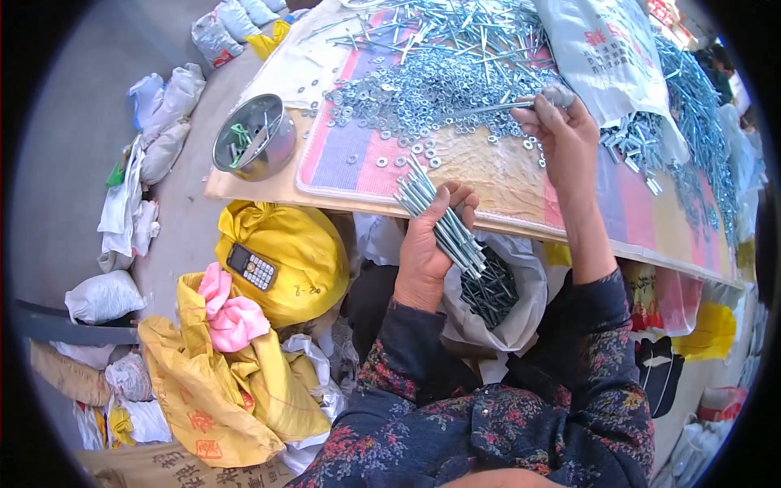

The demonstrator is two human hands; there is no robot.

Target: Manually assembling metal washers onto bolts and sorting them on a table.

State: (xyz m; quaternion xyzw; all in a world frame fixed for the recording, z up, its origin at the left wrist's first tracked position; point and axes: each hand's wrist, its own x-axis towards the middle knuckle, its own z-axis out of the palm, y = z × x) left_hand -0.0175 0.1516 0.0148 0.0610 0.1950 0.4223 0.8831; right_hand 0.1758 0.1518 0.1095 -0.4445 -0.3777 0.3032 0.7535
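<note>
My left hand (425, 256) is closed around a bundle of long silvery bolts (462, 250), held slanting just off the table's near edge. Over the tabletop, my right hand (563, 130) pinches one long thin bolt (495, 107) by its right end; the shank points left across the washers. A pale grey covering shows on a finger of that hand. Loose washers (423, 85) spread in a heap beyond both hands, with a few scattered toward the near edge. Below my left hand, an open white sack (533, 281) holds many dark bolts (492, 297).
More long bolts (480, 32) lie at the table's far side. A white printed bag (602, 53) rests at the right among short metal sleeves (630, 142). A metal bowl (277, 150) sits at the left corner. Below are a yellow bundle (317, 268) with a phone (252, 267) and yellow sacks (195, 390).
</note>
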